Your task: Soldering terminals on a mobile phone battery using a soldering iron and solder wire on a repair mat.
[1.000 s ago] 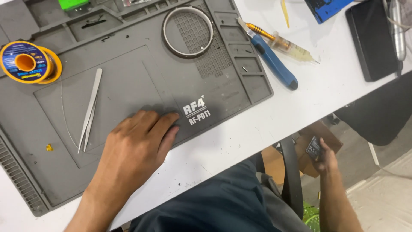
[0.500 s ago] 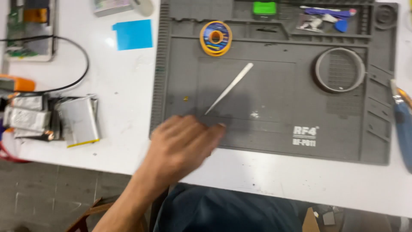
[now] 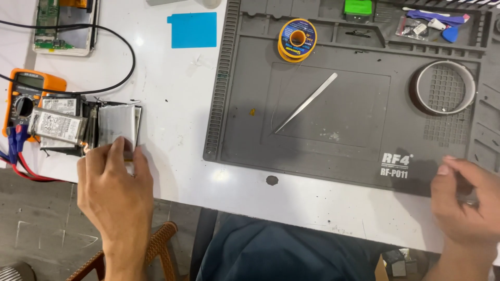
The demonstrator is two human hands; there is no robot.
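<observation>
Reaching to the near-left corner of the white bench (image 3: 172, 104), the left hand (image 3: 112, 187) lays its fingertips on the front edge of a flat silver battery pack (image 3: 119, 125); the fingers are curled down onto it, and whether the thumb has closed underneath cannot be told. The pack lies on top of a small stack of similar cells (image 3: 54, 126), just right of an orange multimeter (image 3: 28, 93) whose red and blue leads trail off the bench edge. A black cable (image 3: 125, 62) loops above the stack toward an opened phone (image 3: 62, 23).

The right hand (image 3: 466, 200) rests at the near-right corner of the grey work mat (image 3: 234, 119), fingers loosely closed around a small object that is mostly hidden.

Recommended handling, judged from this layout: grip the pack by its long edges, not its face, and lift it flat so it does not bend. Keep it clear of the meter leads and of the steel tweezers (image 3: 306, 102) lying diagonally on the mat. A solder spool (image 3: 297, 39) sits at the mat's far edge, well apart from both hands.
</observation>
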